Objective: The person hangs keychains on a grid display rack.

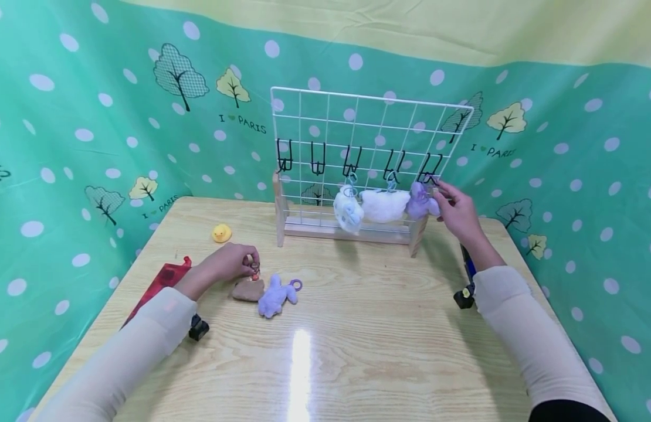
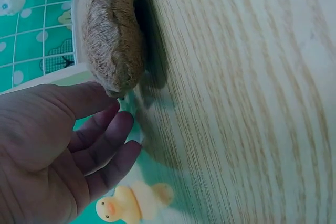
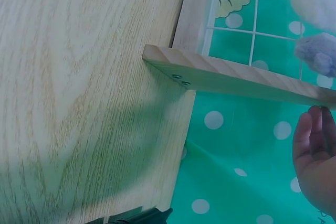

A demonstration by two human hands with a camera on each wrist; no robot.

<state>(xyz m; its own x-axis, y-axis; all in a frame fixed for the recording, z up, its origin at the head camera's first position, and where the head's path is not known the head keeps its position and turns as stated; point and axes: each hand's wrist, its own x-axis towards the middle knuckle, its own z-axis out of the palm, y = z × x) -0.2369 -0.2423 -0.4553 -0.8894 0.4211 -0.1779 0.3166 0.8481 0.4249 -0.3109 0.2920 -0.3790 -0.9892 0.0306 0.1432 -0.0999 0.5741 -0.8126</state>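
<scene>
At the left of the table, my left hand (image 1: 231,262) pinches the small chain of a brown plush keychain (image 1: 248,290), which has an orange bead. The left wrist view shows the brown furry plush close to my thumb, with the other fingers loosely bent. Beside it lies a lavender plush keychain (image 1: 274,297) with a purple ring. My right hand (image 1: 459,215) is at the rightmost hook of the white grid rack (image 1: 373,120), its thumb and forefinger pinching near the top of a purple plush keychain (image 1: 420,201). Its fingertip contact is partly hidden.
A white plush (image 1: 385,206) and a pale blue-white plush (image 1: 348,211) hang from neighbouring black hooks. Two hooks at the left hold nothing. A yellow rubber duck (image 1: 221,233) stands behind my left hand, and a red cloth (image 1: 164,284) lies by the left forearm.
</scene>
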